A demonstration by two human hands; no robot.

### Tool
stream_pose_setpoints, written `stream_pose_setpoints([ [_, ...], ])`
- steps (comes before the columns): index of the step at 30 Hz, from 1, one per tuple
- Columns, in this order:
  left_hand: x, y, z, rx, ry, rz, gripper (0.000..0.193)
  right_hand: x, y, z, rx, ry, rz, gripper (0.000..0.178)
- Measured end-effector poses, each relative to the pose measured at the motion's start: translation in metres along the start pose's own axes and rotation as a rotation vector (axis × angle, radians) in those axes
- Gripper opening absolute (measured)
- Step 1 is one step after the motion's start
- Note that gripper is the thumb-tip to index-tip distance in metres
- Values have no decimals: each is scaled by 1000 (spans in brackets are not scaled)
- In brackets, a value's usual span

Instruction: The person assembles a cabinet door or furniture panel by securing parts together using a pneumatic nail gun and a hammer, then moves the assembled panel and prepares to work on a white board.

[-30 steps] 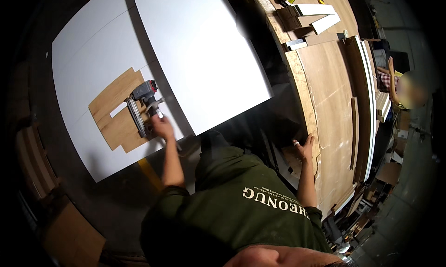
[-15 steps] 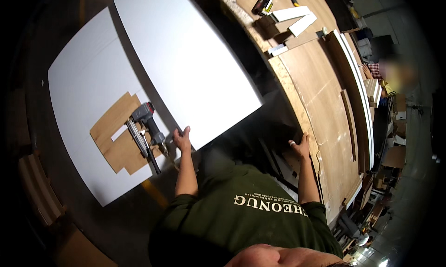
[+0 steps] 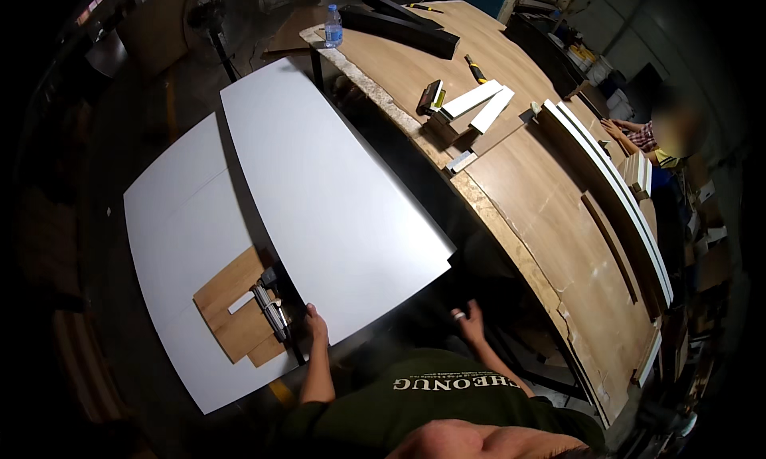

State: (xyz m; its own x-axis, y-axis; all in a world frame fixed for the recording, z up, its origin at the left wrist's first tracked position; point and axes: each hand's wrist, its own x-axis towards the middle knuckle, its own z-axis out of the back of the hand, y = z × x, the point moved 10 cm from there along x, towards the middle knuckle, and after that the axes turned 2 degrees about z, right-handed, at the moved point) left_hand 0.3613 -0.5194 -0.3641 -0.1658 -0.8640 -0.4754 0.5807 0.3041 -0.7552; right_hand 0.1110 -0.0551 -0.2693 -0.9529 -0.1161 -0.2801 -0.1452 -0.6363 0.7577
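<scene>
- The wooden counter (image 3: 542, 211) slants along the person's right side.
- The right white panel (image 3: 335, 211) lies left of the counter, a dark gap between them.
- The left white panel (image 3: 175, 219) sits beyond it.
- A wood-grain board (image 3: 231, 327) rests on that panel.
- A nail gun (image 3: 274, 311) lies on the board.
- Hands: the left hand (image 3: 317, 325) meets the right white panel's near-left corner, grip unclear; the right hand (image 3: 469, 323) is empty, fingers spread.

Dim bkgd, blk fisheye edges
</scene>
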Motion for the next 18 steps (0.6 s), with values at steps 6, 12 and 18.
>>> stream_pose_setpoints([
  [6,-45,-24,12,-195,121,85,71,-73,19,-108,524,799,-242,75],
  [12,-70,20,-7,-449,208,193,66,-81,65,-118,1059,692,-564,31],
  [18,-131,69,-57,-219,234,164,64,-76,-4,-104,916,409,-506,25],
])
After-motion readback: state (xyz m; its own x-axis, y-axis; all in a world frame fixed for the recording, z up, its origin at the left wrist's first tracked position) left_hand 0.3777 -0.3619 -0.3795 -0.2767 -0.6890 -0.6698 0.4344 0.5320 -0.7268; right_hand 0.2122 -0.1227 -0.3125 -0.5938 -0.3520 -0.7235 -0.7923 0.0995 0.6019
